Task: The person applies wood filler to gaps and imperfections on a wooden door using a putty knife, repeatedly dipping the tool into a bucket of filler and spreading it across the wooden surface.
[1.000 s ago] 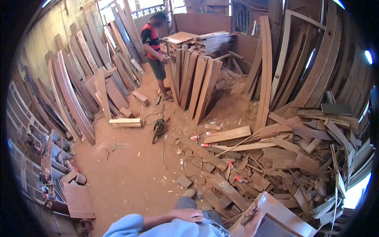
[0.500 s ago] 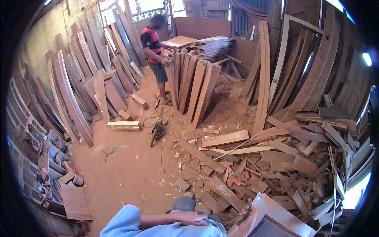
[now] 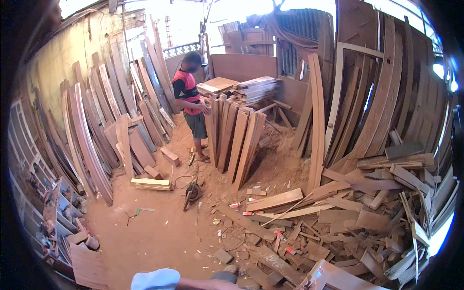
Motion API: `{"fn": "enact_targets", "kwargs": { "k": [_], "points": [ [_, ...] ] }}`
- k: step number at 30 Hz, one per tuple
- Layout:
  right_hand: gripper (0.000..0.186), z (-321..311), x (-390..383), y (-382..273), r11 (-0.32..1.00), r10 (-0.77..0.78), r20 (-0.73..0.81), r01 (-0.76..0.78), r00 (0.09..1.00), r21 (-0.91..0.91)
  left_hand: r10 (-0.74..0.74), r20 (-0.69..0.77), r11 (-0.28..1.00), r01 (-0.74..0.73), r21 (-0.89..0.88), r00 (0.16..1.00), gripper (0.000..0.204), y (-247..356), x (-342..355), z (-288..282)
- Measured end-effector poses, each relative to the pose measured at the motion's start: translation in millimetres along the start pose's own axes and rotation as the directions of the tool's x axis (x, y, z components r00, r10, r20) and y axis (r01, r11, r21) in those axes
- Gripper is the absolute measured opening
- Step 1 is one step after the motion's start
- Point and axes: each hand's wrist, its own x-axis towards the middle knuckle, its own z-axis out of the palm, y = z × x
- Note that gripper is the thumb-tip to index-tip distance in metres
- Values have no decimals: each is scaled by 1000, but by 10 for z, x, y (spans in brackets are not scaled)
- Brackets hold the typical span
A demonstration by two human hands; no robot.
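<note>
My left forearm (image 3: pixel 198 283), with a light blue sleeve (image 3: pixel 155 279), reaches rightward along the lower edge. The picture cuts it off near the hand, so my left hand's fingers are hidden. My right hand does not show. Nearest to that side is a wooden panel (image 3: pixel 333 276), which enters at the lower edge right of the middle. Only its upper corner is visible, pale and shiny. Part of my dark-clothed knee (image 3: pixel 223 276) is in view between the forearm and the panel.
A co-worker (image 3: pixel 192 99) in a red and black top stands at upright boards (image 3: pixel 234 137), hands by their tops. A circular saw (image 3: pixel 192 193) lies on the dusty floor (image 3: pixel 150 241). Scrap wood (image 3: pixel 328 222) heaps up at right; planks (image 3: pixel 96 130) lean along the left wall.
The view has tilted up, so my arms and the panel sit lower in the picture. My right hand, earlier at the panel's edge, has dropped out of sight. The co-worker stays at the boards.
</note>
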Motion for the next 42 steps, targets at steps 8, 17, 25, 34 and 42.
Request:
{"fn": "enact_targets", "kwargs": {
  "k": [8, 17, 25, 34, 42],
  "points": [
    [40, -152, -65, -67, 1000, -7, -38, 8, 999, 7, 17, -533, 946, -186, -265, 846, 35, -971, 924, 378],
    [42, -532, -71, -155, 985, 15, -112, 5, 994, 175, -117, -344, 992, 95, -82, 932, 39, -1598, 1540, 1033],
    [60, -2193, 290, -449, 988, -138, -523, 157, 841, -8, -451, -483, 685, -55, -726, 750, 27, -1629, 1288, 832],
    [42, -2577, 965, -523, 30, -762, 115, 212, 637, -977, -601, -375, 714, 262, -650, 706, 35, -2756, 711, 1202],
    [41, -1939, 1522, -415, 90, -572, -142, -110, 808, -990, -609, -392, 714, 260, -650, 690, 34, -2140, 818, 909]
  ]
}}
